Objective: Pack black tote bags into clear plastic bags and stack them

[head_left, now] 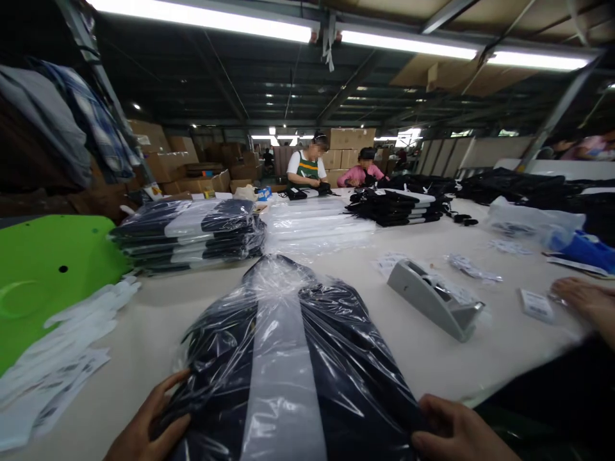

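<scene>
A dark folded garment in a clear plastic bag lies in front of me on the table, with a pale strip down its middle. The plastic is wrinkled and gathers at the far end. At the bag's left edge, my left hand has its fingers and thumb closed on the plastic. My right hand pinches the right edge near the table's front. The bag's near end runs out of the picture.
Left stand stacked bagged garments, a green panel and paper labels. A grey tape dispenser sits right of the bag. Another person's hand is near a small label pack. Two people work across the table.
</scene>
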The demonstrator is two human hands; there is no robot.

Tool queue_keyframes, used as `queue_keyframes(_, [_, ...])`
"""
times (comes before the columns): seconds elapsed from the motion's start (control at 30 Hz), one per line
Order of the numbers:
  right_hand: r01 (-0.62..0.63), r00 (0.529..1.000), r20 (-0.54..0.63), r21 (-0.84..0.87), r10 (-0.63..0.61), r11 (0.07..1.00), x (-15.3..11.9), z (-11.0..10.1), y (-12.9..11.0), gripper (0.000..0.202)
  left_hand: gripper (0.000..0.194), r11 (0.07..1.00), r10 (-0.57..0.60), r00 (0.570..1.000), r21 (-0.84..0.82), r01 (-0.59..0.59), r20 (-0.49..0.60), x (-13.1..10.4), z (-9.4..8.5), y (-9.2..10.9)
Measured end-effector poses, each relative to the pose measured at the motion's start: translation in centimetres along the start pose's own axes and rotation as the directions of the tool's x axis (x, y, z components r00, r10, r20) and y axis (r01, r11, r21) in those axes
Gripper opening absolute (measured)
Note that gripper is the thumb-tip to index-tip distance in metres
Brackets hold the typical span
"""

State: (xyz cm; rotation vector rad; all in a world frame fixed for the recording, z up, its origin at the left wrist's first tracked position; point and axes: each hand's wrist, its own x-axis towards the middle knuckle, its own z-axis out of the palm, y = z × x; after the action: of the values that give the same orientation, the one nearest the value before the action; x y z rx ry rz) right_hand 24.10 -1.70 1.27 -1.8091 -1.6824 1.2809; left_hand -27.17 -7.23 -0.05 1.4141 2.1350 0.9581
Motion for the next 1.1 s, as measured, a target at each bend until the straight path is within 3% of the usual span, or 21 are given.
queue_keyframes(0.1, [0.021, 1.000, 0.017, 0.129, -0.023, 0.991, 0.4, 0.5, 0.0, 0.026, 0.058, 0.981, 0.150, 0.985, 0.107, -0.159, 0.086, 4.1, -0.6, 3.8])
queue_keyframes(0.27, [-0.036, 0.986, 0.163, 0.442, -0.041, 0.896, 0.6, 4.0, -2.5, 0.036, 0.055, 0.867, 0.379, 0.887, 0.233, -0.440, 0.263, 14.3, -0.6, 8.4])
queue_keyframes(0.37, [-0.085, 0.952, 0.282, 0.624, -0.122, 0.777, 1.1, 7.5, -6.2, 0.048, 0.060, 0.783, 0.416, 0.890, 0.424, -0.455, 0.188, 19.9, -0.1, 10.7])
queue_keyframes(0.43, [-0.105, 0.931, 0.317, 0.709, -0.182, 0.697, 1.6, 9.5, -8.4, 0.053, 0.065, 0.753, 0.438, 0.894, 0.503, -0.424, 0.098, 21.2, 0.7, 12.0])
queue_keyframes(0.53, [-0.009, 0.945, 0.238, 0.703, -0.223, 0.712, 2.4, 10.5, -9.7, 0.046, 0.053, 0.755, 0.539, 0.840, 0.407, -0.515, 0.063, 18.1, 2.2, 13.1])
queue_keyframes(0.6, [0.196, 0.953, 0.090, 0.543, -0.289, 0.816, 2.7, 9.9, -9.5, 0.030, 0.036, 0.765, 0.588, 0.808, 0.306, -0.566, 0.026, 13.3, 3.3, 12.6])
queue_keyframes(0.63, [0.339, 0.928, -0.001, 0.420, -0.373, 0.842, 2.9, 9.3, -9.4, 0.023, 0.030, 0.786, 0.581, 0.814, 0.264, -0.559, -0.010, 10.4, 3.9, 12.1])
queue_keyframes(0.67, [0.486, 0.870, -0.072, 0.284, -0.487, 0.826, 3.0, 8.7, -9.5, 0.017, 0.025, 0.829, 0.540, 0.839, 0.219, -0.515, -0.067, 7.4, 4.4, 11.4])
queue_keyframes(0.73, [0.737, 0.675, -0.097, 0.042, -0.731, 0.675, 3.2, 7.6, -10.1, 0.013, 0.025, 0.925, 0.375, 0.920, 0.118, -0.362, -0.118, 1.8, 5.2, 9.9])
queue_keyframes(0.8, [0.883, 0.462, 0.034, -0.104, -0.886, 0.457, 3.7, 7.3, -11.5, 0.021, 0.028, 0.978, 0.209, 0.977, 0.007, -0.209, -0.052, -2.8, 5.7, 8.8])
queue_keyframes(0.87, [0.948, 0.298, 0.228, -0.183, -0.927, 0.259, 4.5, 7.8, -12.9, 0.031, 0.030, 0.992, 0.097, 0.994, -0.079, -0.093, 0.047, -5.9, 6.1, 8.4])
queue_keyframes(0.97, [0.970, 0.150, 0.420, -0.236, -0.895, 0.052, 5.8, 9.2, -14.2, 0.038, 0.027, 0.984, 0.039, 0.984, -0.180, -0.007, 0.173, -8.4, 6.8, 9.3])
queue_keyframes(1.1, [0.968, 0.058, 0.495, -0.242, -0.867, -0.073, 6.9, 10.3, -14.5, 0.025, 0.029, 0.956, 0.006, 0.977, -0.287, 0.057, 0.214, -9.0, 8.0, 11.0])
